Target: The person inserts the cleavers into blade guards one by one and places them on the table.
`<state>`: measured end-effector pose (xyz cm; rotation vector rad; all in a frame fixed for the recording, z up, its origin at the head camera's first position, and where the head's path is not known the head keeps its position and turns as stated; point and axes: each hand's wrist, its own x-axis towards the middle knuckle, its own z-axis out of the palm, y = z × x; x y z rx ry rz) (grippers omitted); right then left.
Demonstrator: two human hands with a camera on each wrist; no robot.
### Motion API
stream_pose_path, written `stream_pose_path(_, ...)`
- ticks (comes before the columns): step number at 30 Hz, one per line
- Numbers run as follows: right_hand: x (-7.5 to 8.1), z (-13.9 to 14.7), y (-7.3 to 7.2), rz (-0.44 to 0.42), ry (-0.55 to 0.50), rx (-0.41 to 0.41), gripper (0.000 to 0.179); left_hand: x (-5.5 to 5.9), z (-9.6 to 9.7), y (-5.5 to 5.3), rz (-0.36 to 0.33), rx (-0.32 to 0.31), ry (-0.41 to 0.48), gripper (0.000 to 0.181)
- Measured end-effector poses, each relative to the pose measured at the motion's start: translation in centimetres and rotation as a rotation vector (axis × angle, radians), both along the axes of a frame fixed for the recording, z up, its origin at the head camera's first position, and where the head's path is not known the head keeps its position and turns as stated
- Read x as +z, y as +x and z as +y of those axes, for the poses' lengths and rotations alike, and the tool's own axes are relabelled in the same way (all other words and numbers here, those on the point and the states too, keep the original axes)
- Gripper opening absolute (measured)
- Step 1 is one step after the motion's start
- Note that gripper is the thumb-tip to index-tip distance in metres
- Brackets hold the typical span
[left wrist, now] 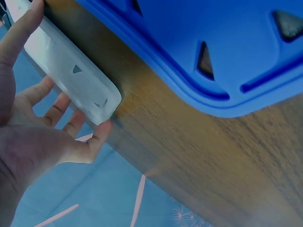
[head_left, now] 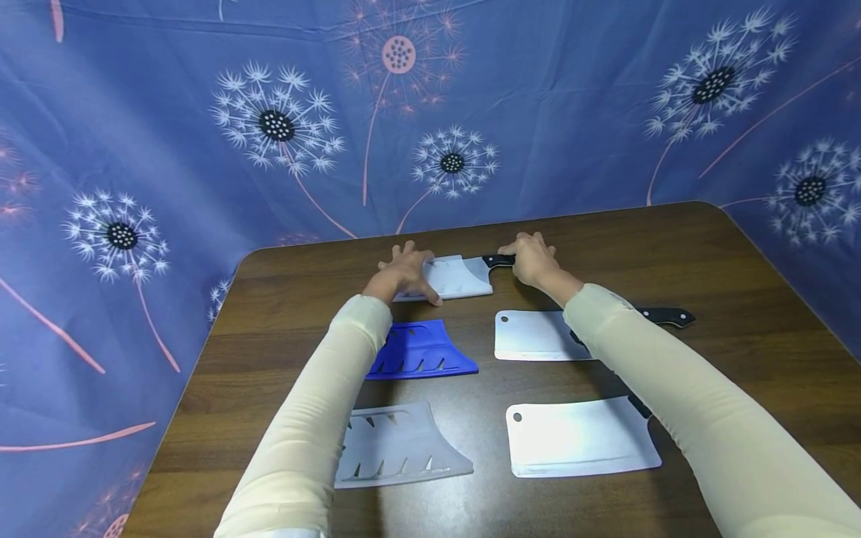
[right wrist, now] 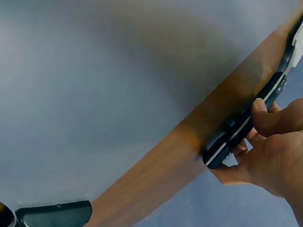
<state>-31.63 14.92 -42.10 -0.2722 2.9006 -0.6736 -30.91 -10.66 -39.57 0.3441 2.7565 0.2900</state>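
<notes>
At the far side of the table, my left hand (head_left: 406, 273) holds a white blade guard (head_left: 449, 278) across its width. In the left wrist view, the thumb lies along one edge of the guard (left wrist: 71, 66) and the fingertips reach the opposite edge. The guard covers most of a kitchen knife's blade (head_left: 479, 269); a strip of metal shows by the handle. My right hand (head_left: 534, 260) grips the knife's black handle (head_left: 498, 261). In the right wrist view, thumb and fingers press on opposite sides of that handle (right wrist: 244, 123).
A blue blade guard (head_left: 424, 347) and a translucent grey guard (head_left: 403, 444) lie nearer, partly behind the left sleeve. Two cleavers, one in the middle (head_left: 531, 336) and one in front (head_left: 578, 437), lie to the right, partly under the right sleeve. A patterned blue cloth (head_left: 538, 112) hangs behind the wooden table (head_left: 639, 254).
</notes>
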Motion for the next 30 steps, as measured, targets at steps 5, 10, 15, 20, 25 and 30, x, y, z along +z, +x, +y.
stream_pose_path(5,0.1,0.0,0.2,-0.005,0.014,0.0,0.06,0.0,0.1,0.3,0.0,0.004,-0.012,0.103)
stream_pose_path(10,0.3,0.3,0.6,0.021,0.013,0.042,0.059,0.2,0.1,0.7,0.01,-0.007,-0.028,0.107)
stream_pose_path(15,0.7,1.0,1.0,0.081,0.026,0.082,0.056,0.5,-0.2,1.2,0.033,-0.023,0.01,0.105)
stream_pose_path(20,1.6,1.9,1.9,0.112,0.017,0.103,0.058,0.8,-1.1,1.9,0.079,-0.051,0.055,0.103)
stream_pose_path(25,3.0,2.8,3.0,0.136,-0.004,0.118,0.06,1.0,-2.3,2.8,0.134,-0.054,0.079,0.1)
stream_pose_path(30,3.9,3.7,4.3,0.166,-0.007,0.112,0.061,1.1,-3.4,3.8,0.172,-0.043,0.117,0.099)
